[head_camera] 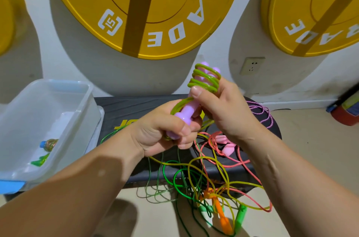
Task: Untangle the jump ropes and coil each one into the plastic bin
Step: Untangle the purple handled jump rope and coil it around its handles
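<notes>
So both hands are up in the middle of the frame, holding the same thing: a pair of pale purple plastic jump-rope handles (186, 114) held together, tilted up toward the right. A glossy yellow-green cord (204, 79) is wound around their top ends in several tight loops. The left hand (165, 132) has its fingers curled tight round the bottom ends. The right hand (221, 108) grips higher up, thumb pressed on the coils and fingers wrapped round the back.

The rest of the ropes sit just below the hands in the lower middle. It's a loose tangle of green, yellow and coral-pink cords (204, 174) lying on a black padded bench (126, 108) and spilling off its near edge to the floor. In that mess there's a pair of pink handles (227, 148) right under the right wrist. An orange handle (221, 215) and a green handle (240, 215) lie down at the bottom. A speckled purple rope (261, 112) lies at the bench's far right end, apart from the pile.

The clear plastic bin (91, 104) is at the left edge of the frame, just beside the bench. It has some small green and blue bits (46, 146) in its near corner, can't tell what. Big yellow weight plates (174, 23) hang on the wall up top, and a white wall socket (252, 66) sits upper right.
</notes>
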